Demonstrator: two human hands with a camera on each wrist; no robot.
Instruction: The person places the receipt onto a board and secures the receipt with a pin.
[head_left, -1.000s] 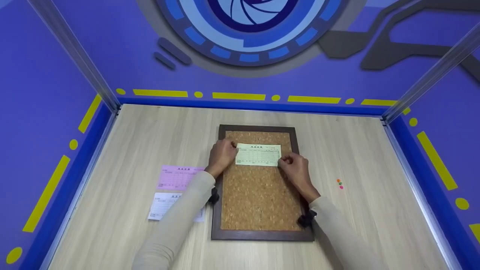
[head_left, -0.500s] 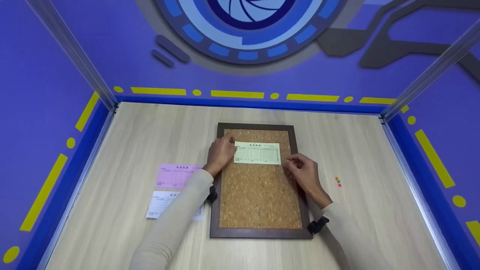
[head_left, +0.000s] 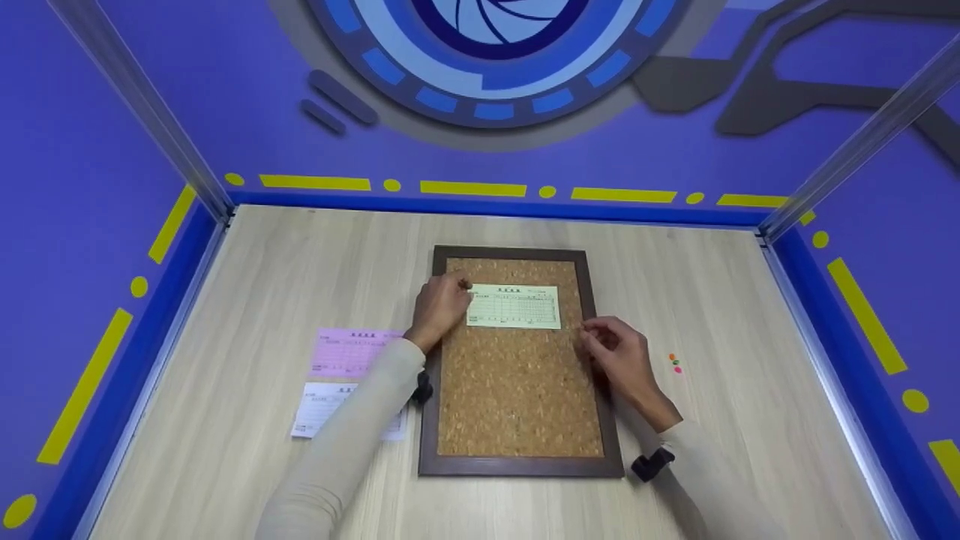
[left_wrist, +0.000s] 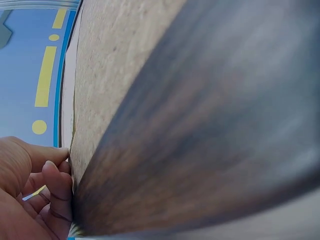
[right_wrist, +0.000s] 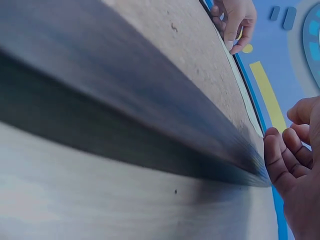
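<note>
A pale green printed slip [head_left: 514,307] lies on the upper part of a cork board [head_left: 517,390] with a dark brown frame. My left hand [head_left: 441,306] holds the slip at its left edge, near the upper left corner, fingers curled. The left wrist view shows the same hand [left_wrist: 35,185], with its fingertips close to the board surface. My right hand [head_left: 619,356] is over the board's right frame, apart from the slip, with loosely curled fingers. In the right wrist view nothing shows in that hand [right_wrist: 300,155].
A pink printed slip [head_left: 349,352] and a white printed slip [head_left: 319,409] lie left of the board, partly hidden by my left sleeve. Several small coloured dots, orange, green and pink [head_left: 677,369], lie to the right. Blue panels enclose the wooden table [head_left: 720,300].
My right hand has let go of the green slip's right edge and moved right and toward me, to the frame. My left hand has stayed at the left edge.
</note>
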